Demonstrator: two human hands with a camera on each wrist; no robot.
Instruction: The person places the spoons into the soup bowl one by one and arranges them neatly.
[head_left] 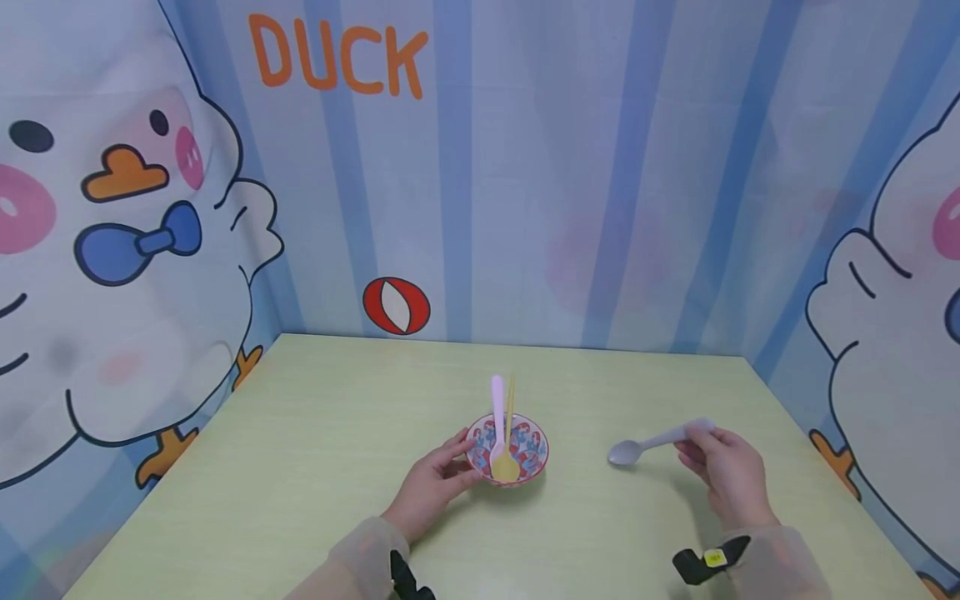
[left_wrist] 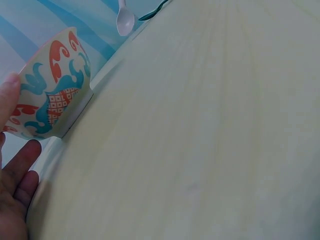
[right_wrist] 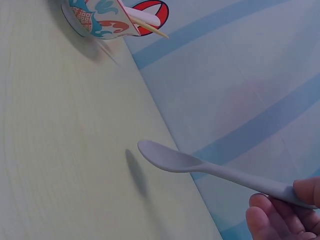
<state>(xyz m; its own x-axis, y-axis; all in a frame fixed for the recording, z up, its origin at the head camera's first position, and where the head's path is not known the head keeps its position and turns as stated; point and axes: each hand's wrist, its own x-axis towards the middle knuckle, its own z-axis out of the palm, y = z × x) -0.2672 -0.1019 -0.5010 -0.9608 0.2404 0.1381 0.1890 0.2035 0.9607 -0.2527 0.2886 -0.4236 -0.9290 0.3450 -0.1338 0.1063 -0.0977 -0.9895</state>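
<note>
A small bowl [head_left: 531, 447] with a red and blue pattern stands on the pale green table [head_left: 315, 433]. A pink spoon [head_left: 497, 408] and a yellow spoon [head_left: 507, 467] lie in it. My left hand [head_left: 438, 479] rests against the bowl's left side, fingers touching its wall [left_wrist: 52, 95]. My right hand [head_left: 723, 471] pinches the handle of a grey spoon [head_left: 645, 446], held just above the table to the right of the bowl, scoop end pointing left [right_wrist: 165, 156]. In the left wrist view the grey spoon [left_wrist: 124, 19] shows far off.
Cartoon duck curtains wall in the table at the back and on both sides. A red and white ball print [head_left: 396, 305] sits on the back curtain. Bare tabletop lies to the left of the bowl and in front of it.
</note>
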